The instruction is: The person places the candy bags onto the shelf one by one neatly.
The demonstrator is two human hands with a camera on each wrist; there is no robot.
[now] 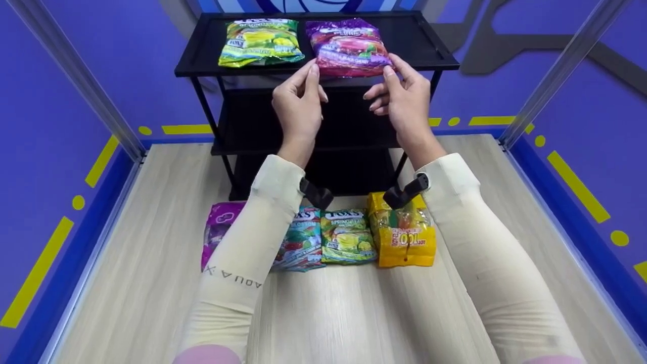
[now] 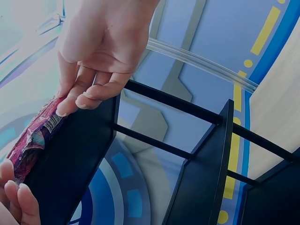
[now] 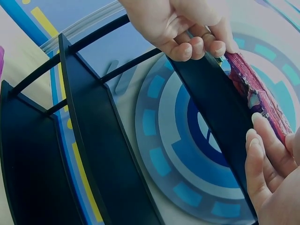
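Purple-red candy bag: glossy plastic film, crinkled. Yellow candy bag: shiny plastic film, partly transparent. Black shelf rack: smooth, mostly matt. Counter: pale wood-grain finish, faint sheen. Cream sleeves: matt cloth, wrinkled. Corner post: silvery metal, smooth.

The candy bag is purple and pink, the shelf rack black.

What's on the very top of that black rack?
A green-and-yellow candy bag lies on the black rack, and beside it is a purple-pink bag, its near corners pinched by the left hand and right hand. The bags hide what's beneath them.
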